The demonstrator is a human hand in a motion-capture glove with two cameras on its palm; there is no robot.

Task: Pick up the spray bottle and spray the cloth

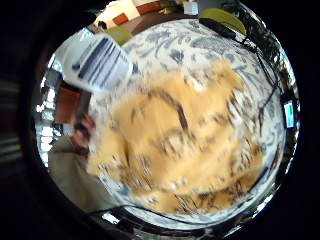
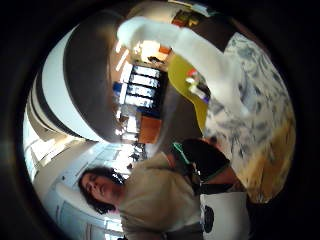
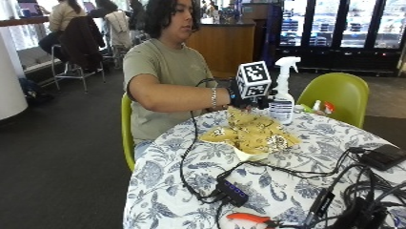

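Gripping the white spray bottle (image 3: 283,90) upright, the gloved right hand (image 3: 248,99) holds it near the desk's (image 3: 190,157) far edge, just beyond the crumpled yellow patterned cloth (image 3: 254,133) lying on the desk's blue floral cover.

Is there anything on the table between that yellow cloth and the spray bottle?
Nothing: in the outside view only a short strip of the patterned tablecloth shows between the yellow cloth and the spray bottle, which stands just behind it.
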